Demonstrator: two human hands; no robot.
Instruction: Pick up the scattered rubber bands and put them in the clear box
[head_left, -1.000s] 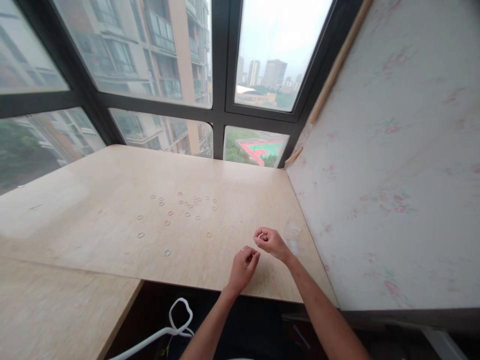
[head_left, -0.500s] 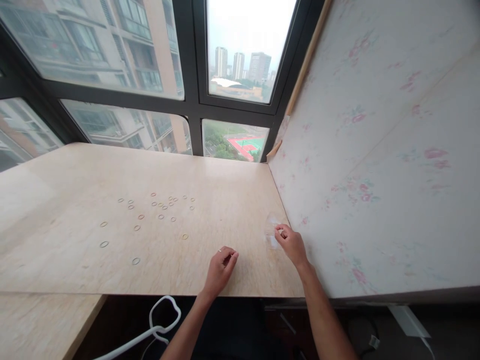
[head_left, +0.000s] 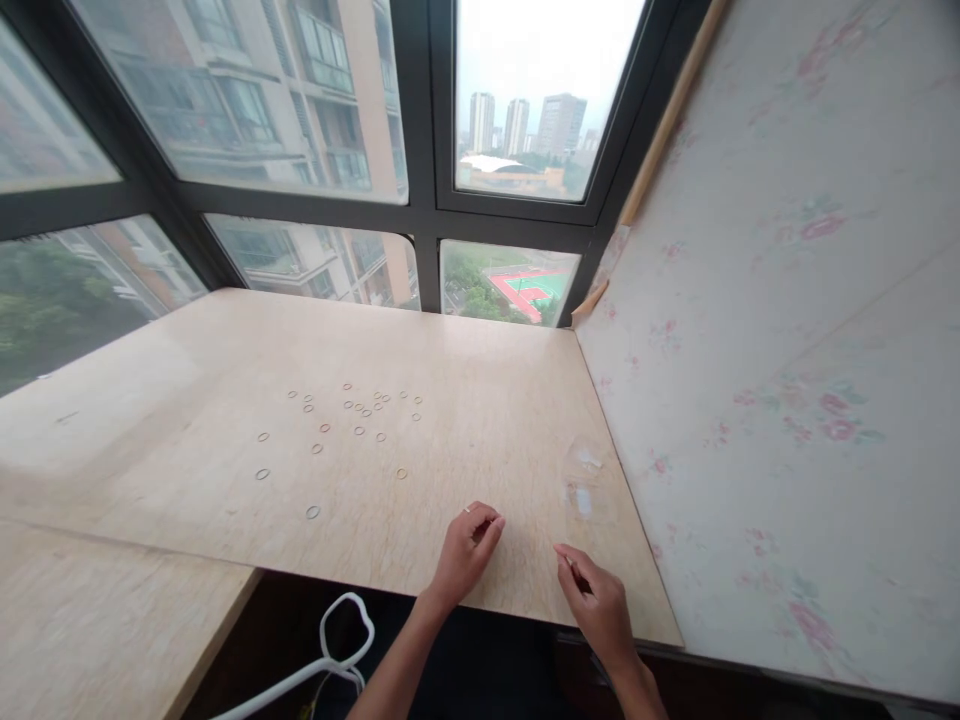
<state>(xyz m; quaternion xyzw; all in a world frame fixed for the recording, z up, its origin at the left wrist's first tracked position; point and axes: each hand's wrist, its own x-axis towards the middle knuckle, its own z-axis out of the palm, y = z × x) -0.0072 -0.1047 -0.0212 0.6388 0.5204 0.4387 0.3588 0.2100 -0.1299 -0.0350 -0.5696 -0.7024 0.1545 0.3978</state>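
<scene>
My left hand (head_left: 466,550) and right hand (head_left: 598,600) curl, thumbs near forefingers; whether they pinch anything, I cannot tell. Loops (head_left: 307,514) lie scattered on the counter (head_left: 480,380), presumably to stay distinct.

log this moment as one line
left hand: curled, grip unclear; right hand: curled, grip unclear; rings: scattered on tabletop; clear packaging: beside wall
</scene>
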